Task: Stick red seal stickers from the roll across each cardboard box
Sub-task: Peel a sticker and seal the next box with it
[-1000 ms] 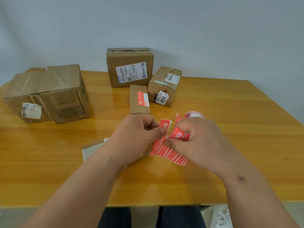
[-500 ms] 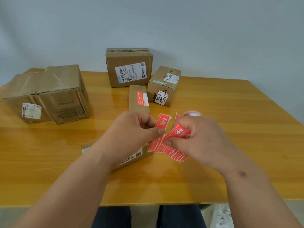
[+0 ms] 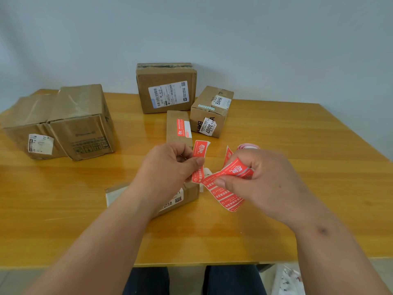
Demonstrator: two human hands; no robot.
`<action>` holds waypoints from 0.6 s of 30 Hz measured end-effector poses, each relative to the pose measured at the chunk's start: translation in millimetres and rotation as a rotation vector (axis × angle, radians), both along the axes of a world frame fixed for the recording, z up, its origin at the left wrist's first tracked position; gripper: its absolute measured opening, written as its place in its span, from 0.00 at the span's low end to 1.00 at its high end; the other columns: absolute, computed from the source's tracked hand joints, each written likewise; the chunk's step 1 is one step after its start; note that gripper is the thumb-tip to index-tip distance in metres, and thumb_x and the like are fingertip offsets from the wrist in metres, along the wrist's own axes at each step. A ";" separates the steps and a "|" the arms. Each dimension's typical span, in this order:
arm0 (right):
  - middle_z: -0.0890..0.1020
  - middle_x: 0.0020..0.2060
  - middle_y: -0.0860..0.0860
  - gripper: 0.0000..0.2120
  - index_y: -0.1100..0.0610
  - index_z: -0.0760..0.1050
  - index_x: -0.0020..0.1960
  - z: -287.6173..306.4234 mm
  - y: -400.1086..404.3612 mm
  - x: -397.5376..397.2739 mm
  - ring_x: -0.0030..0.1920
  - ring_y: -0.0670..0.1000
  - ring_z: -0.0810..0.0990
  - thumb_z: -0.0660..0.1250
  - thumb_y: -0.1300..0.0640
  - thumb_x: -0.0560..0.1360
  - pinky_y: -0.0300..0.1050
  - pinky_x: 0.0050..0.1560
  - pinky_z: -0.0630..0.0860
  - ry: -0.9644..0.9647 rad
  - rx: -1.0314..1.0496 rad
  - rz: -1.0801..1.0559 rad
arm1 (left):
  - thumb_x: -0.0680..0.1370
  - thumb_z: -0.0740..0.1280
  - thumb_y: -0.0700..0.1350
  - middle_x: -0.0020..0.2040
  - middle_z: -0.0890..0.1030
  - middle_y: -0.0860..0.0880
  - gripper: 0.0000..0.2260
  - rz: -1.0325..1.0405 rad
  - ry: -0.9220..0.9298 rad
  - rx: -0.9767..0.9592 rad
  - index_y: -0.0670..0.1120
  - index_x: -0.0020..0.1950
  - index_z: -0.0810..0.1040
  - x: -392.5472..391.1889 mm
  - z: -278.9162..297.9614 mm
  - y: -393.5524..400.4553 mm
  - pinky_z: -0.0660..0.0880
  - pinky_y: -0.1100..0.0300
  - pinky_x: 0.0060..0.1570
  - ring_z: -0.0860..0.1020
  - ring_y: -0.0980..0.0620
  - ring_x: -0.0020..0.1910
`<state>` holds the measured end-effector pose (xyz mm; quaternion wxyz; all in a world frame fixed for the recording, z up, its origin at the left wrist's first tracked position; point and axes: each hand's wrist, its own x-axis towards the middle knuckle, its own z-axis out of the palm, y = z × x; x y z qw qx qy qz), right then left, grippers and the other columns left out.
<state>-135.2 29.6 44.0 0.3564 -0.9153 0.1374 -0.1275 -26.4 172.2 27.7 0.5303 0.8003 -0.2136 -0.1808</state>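
Note:
My left hand (image 3: 170, 167) pinches one red seal sticker (image 3: 199, 153) between thumb and fingers, its top end curling free. My right hand (image 3: 261, 184) grips the red sticker strip (image 3: 225, 192), which loops down toward the table; the roll (image 3: 247, 146) shows pink behind my right knuckles. A flat cardboard box (image 3: 187, 193) lies under my left wrist, mostly hidden. A narrow box (image 3: 177, 126) just beyond my hands carries a red seal sticker (image 3: 180, 127).
On the wooden table (image 3: 297, 156) stand a labelled box (image 3: 167, 88) at the back, a small box (image 3: 211, 111) marked 3007 to its right, and two larger boxes (image 3: 61, 122) at the left. A white bag (image 3: 287, 279) lies below the front edge.
My hands have drawn apart. The sticker in my left hand has peeled away from the strip, which my right hand has pulled to the right.

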 end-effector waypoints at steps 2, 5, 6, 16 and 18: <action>0.81 0.33 0.46 0.09 0.50 0.77 0.36 0.6 -0.9 -1.3 0.35 0.41 0.80 0.75 0.47 0.67 0.40 0.33 0.75 -0.013 0.021 0.005 | 0.76 0.70 0.47 0.37 0.85 0.47 0.06 0.022 0.009 -0.018 0.45 0.41 0.79 0.5 0.0 0.6 0.78 0.65 0.35 0.82 0.50 0.35; 0.81 0.37 0.45 0.08 0.49 0.78 0.36 2.0 -5.3 -3.7 0.36 0.40 0.80 0.75 0.50 0.67 0.30 0.32 0.71 -0.032 0.093 -0.007 | 0.76 0.71 0.47 0.37 0.85 0.48 0.05 0.058 -0.041 0.006 0.47 0.41 0.80 2.8 -0.2 2.0 0.80 0.61 0.38 0.83 0.51 0.37; 0.81 0.39 0.46 0.07 0.50 0.78 0.37 2.2 -7.6 -4.4 0.37 0.40 0.80 0.75 0.51 0.67 0.29 0.32 0.71 -0.033 0.119 -0.023 | 0.76 0.71 0.47 0.37 0.85 0.48 0.05 0.071 -0.058 0.013 0.48 0.42 0.81 3.8 -0.4 2.7 0.80 0.59 0.39 0.83 0.50 0.38; 0.69 0.61 0.46 0.26 0.44 0.66 0.68 -16.9 -5.4 18.6 0.65 0.51 0.66 0.69 0.43 0.72 0.51 0.66 0.62 0.014 -0.438 -0.289 | 0.74 0.71 0.49 0.37 0.85 0.46 0.08 0.033 0.052 -0.014 0.44 0.43 0.81 -3.4 10.5 6.5 0.76 0.67 0.31 0.80 0.54 0.31; 0.70 0.58 0.43 0.19 0.44 0.71 0.65 -17.2 0.3 20.6 0.64 0.48 0.65 0.65 0.43 0.75 0.50 0.66 0.61 -0.081 -0.358 -0.284 | 0.74 0.72 0.47 0.35 0.85 0.47 0.08 0.012 0.080 -0.035 0.43 0.42 0.81 -6.1 12.9 6.7 0.73 0.71 0.28 0.79 0.58 0.28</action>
